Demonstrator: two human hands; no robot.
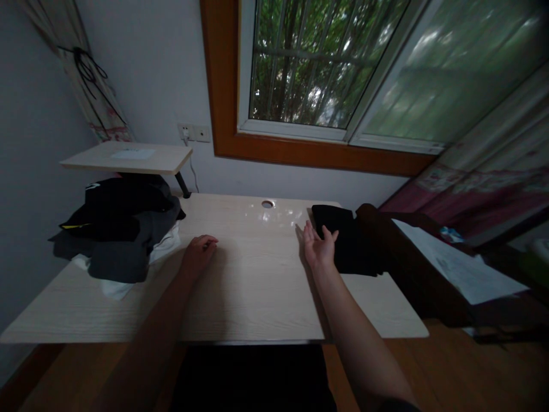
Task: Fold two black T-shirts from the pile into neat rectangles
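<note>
My left hand [198, 253] rests on the pale wooden desk [257, 297] with its fingers curled under, nothing visible in it. It lies just right of a pile of dark clothes [120, 226] stacked on something white. My right hand [318, 246] is raised a little above the desk, palm up and fingers apart, holding nothing. It is right beside a folded black garment [347, 237] at the desk's right side.
A small raised shelf [126, 157] stands over the pile at the back left. A cable hole [267, 203] sits at the desk's far edge. A dark chair with white paper [450, 260] stands to the right. A window and curtains lie behind.
</note>
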